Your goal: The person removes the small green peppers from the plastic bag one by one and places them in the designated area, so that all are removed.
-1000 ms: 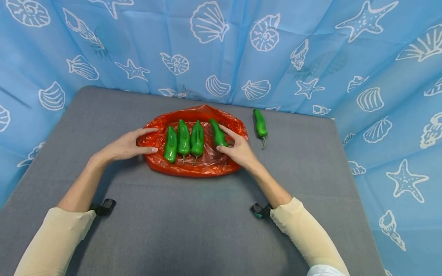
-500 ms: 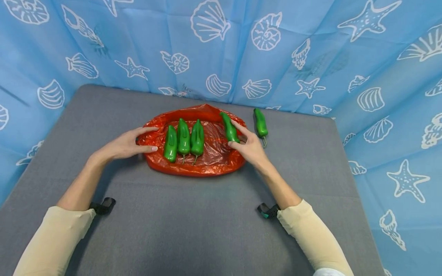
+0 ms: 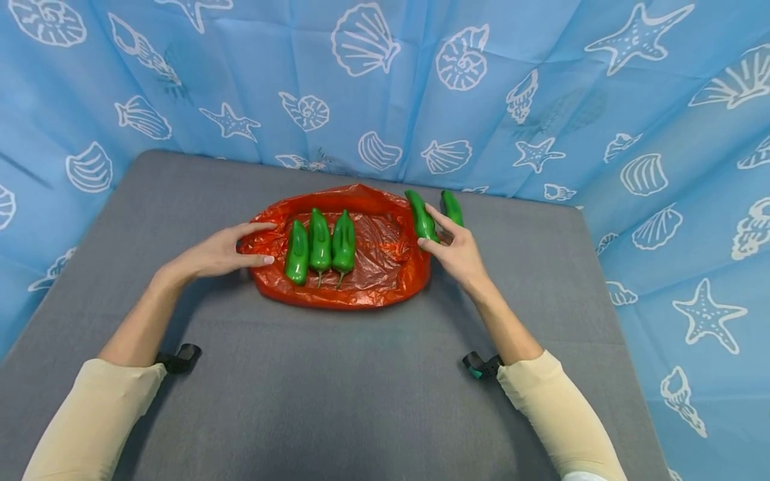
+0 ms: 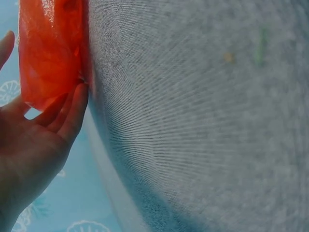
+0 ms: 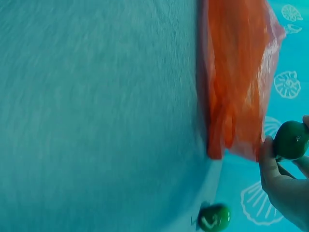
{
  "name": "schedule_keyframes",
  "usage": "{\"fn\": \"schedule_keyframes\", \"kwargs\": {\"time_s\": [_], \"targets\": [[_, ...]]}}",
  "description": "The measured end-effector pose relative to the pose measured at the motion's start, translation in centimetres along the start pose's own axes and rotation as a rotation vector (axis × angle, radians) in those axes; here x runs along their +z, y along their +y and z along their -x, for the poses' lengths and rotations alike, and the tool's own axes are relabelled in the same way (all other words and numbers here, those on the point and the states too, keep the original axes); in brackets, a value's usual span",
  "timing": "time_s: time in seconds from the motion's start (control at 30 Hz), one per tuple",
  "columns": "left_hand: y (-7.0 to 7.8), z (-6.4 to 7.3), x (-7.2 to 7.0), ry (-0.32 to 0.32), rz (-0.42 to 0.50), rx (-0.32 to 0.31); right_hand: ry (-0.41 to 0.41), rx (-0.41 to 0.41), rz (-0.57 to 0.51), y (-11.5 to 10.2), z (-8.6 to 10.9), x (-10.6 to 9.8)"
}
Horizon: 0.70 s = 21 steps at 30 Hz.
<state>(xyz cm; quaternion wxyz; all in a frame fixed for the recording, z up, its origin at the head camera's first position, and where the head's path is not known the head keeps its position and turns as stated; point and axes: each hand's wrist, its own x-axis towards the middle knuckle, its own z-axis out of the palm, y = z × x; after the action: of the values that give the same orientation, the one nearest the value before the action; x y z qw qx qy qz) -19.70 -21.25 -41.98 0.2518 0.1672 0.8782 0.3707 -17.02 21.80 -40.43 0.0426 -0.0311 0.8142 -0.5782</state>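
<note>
A red plastic bag (image 3: 337, 300), opened wide with a rolled rim, sits on the table. Inside it, toward the left, three green peppers (image 3: 343, 239) lie side by side. My left hand (image 3: 212, 254) holds the bag's left end, thumb and fingers on either side of it, also visible in the left wrist view around the red plastic (image 4: 50, 53). Just beyond the right rim, my right hand (image 3: 460, 257) pinches another green pepper (image 3: 423, 217) between thumb and fingers. That pepper (image 5: 291, 140) appears raised beside the bag in the right wrist view.
One more green pepper (image 3: 452, 206) lies on the grey table (image 3: 337, 387) right of the bag, partly hidden behind my right hand. A blue curtain (image 3: 397, 80) with white shell prints hangs along the back and right of the table.
My right hand has carried a green pepper rightward, from inside the bag to past its right rim. The left hand and the three peppers in the bag have stayed put.
</note>
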Motion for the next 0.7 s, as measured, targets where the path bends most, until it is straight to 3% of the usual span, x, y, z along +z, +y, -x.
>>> {"fn": "schedule_keyframes", "kwargs": {"time_s": [0.47,0.7], "targets": [[-0.4,0.2,-0.2,-0.019,0.026,0.037,0.048,0.062,-0.008,-0.8,0.6,-3.1],[-0.5,0.0,-0.1,-0.019,0.037,0.044,0.060,0.057,0.017,0.0,0.8,-4.4]]}}
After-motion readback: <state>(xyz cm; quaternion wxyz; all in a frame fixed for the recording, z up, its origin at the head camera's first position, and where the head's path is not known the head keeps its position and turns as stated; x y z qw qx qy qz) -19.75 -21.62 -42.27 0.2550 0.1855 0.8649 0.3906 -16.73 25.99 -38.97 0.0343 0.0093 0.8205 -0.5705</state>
